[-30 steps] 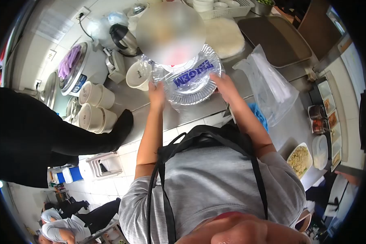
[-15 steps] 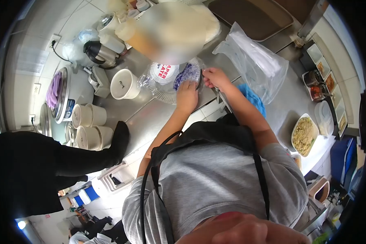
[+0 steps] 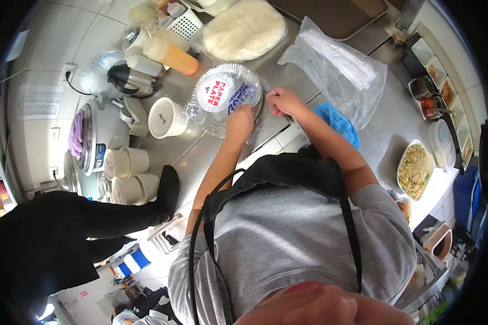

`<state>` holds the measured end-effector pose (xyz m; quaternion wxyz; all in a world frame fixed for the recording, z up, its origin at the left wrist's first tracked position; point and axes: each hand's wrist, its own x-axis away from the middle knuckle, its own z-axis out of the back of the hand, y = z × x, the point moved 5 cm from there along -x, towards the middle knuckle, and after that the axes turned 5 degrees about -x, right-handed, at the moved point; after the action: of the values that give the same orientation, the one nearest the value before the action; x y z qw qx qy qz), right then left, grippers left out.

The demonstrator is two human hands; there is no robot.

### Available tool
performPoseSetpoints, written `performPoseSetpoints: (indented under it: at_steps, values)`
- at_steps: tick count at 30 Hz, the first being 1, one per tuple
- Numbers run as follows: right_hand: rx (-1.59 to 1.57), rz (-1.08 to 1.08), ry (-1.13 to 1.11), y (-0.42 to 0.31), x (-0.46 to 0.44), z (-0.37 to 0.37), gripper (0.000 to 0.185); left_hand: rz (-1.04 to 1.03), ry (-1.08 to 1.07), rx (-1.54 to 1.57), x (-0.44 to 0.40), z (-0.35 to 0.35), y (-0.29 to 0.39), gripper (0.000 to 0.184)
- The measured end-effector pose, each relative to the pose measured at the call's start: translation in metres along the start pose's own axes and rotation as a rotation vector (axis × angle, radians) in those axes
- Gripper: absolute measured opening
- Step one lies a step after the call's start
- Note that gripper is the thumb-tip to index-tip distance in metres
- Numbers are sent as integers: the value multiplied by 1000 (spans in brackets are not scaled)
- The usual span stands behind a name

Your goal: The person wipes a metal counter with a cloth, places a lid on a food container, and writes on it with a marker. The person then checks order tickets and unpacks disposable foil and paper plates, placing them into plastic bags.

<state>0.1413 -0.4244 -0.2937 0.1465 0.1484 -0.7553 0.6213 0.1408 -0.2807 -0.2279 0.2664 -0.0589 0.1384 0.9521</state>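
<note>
A plastic-wrapped pack of paper plates (image 3: 214,93) lies on the steel counter in front of me, its round label facing up. My left hand (image 3: 239,123) is on the near right part of the pack, its fingers curled in and gripping the clear wrapper. Just off the pack's right edge, my right hand (image 3: 283,102) is closed in a pinch. What sits between those fingertips is too small to make out. A blue cloth (image 3: 336,123) lies to the right, under my right forearm.
Left of the pack stands a white tub (image 3: 167,118). Behind it are an orange squeeze bottle (image 3: 171,55) and a bag of white food (image 3: 244,30). A clear plastic bag (image 3: 339,70) and a rice container (image 3: 415,170) lie right. Someone's dark sleeve (image 3: 119,216) reaches in at left.
My left fingers have curled in from lying flatter on the pack. The right hand remains pinched beside it. The view has shifted slightly, and the pack's label now shows more fully.
</note>
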Motion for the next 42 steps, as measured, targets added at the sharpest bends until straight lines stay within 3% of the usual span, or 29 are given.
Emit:
performPoseSetpoints:
  at_steps: [2,4,9,12,21,24,27,30,31,34,37,40,41,42]
  values:
    - [41,23,13,-8,8,-1,22,2,46,4,-3,2,-3,14]
    - [157,177,88,-5,5,-1,25,1,96,3,-6,8,-4,13]
    - [500,701,263,-50,53,-17,26,117,122,-55,-9,48,4,13]
    - [583,506,75,-68,67,-34,30,27,302,-99,-5,72,15,12]
    - [429,684,121,-94,39,-34,57,-187,446,-127,4,115,37,14]
    - [467,872,36,-122,47,-37,66,-224,536,-111,6,124,40,16]
    - [586,872,-51,-143,46,-40,56,-272,586,-98,6,131,38,17]
    - [856,740,-135,-154,43,-40,38,-262,641,-77,11,133,33,16]
    - [832,743,-103,-155,44,-39,26,-256,604,-86,10,135,34,15]
    - [780,818,-61,-143,43,-41,35,-180,453,-100,13,131,34,13]
    - [358,673,91,-129,54,-39,50,-68,353,-92,11,112,22,14]
    - [337,954,496,-79,42,-30,61,-78,400,-60,9,105,25,14]
    - [364,900,564,-61,34,-29,57,-79,394,-55,9,103,27,14]
    - [167,633,372,-47,23,-29,55,-79,383,-50,10,100,29,13]
